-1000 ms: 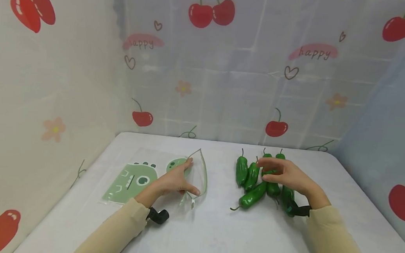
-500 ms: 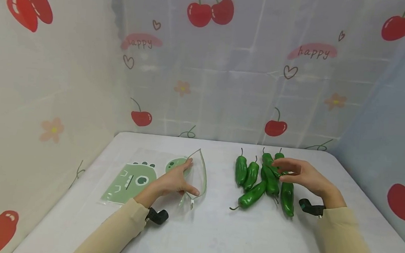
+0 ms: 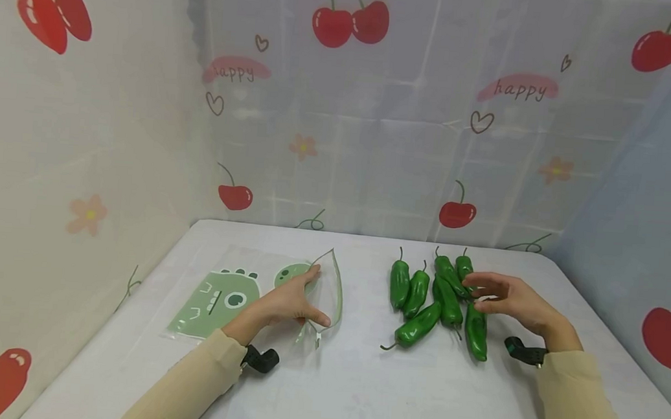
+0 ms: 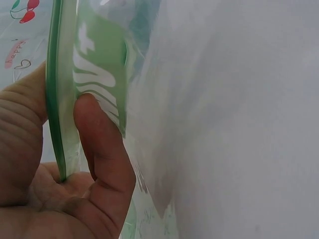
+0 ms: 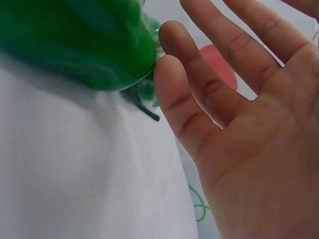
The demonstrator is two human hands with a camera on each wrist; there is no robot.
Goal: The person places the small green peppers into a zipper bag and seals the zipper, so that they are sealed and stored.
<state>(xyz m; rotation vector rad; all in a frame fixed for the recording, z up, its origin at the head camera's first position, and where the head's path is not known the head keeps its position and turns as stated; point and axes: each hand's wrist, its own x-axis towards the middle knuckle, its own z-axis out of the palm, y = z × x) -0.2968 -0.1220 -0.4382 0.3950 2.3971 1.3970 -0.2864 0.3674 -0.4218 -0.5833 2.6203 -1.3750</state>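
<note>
My left hand (image 3: 288, 297) holds the mouth of a clear plastic zip bag (image 3: 220, 308) with a green cartoon monster printed on it. Thumb and index finger are spread at the mouth, which stands gaping to the right. In the left wrist view, a curled finger lies against the bag's green-edged rim (image 4: 54, 89). Several glossy green peppers (image 3: 415, 325) lie in a loose group to the right. Beside the rightmost pepper (image 3: 476, 333), my right hand (image 3: 518, 303) hovers with fingers loosely bent and nothing in them. The right wrist view shows a pepper (image 5: 89, 45) close to the fingertips.
Everything lies on a white table (image 3: 351, 399). Cherry-printed sheets (image 3: 375, 141) enclose it at the back and both sides. A black wrist camera (image 3: 261, 359) sits under the left wrist, another (image 3: 526, 353) under the right.
My right hand has moved right across the peppers, uncovering the ones in the middle and the rightmost one. The left hand and the bag stay where they were.
</note>
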